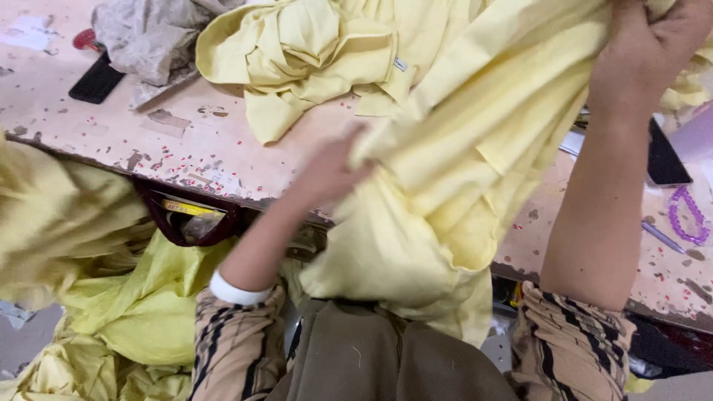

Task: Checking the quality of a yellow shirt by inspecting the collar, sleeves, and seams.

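Observation:
A pale yellow garment (460, 171) hangs from my two hands over the table's front edge. My right hand (653, 41) grips its top at the upper right, fingers closed on the cloth. My left hand (330, 171), blurred, holds the garment's left edge lower down near the table edge. A white bangle sits on my left wrist. The cloth drapes down onto my lap. More yellow fabric (312, 52) lies crumpled on the worn table (148, 134) behind.
A black phone (96, 80) and a grey crumpled cloth (148, 33) lie at the table's far left. A purple bead string (689, 215), a pen and a dark flat object sit at the right. Heaps of yellow-green fabric (126, 304) fill the lower left beside a dark bag.

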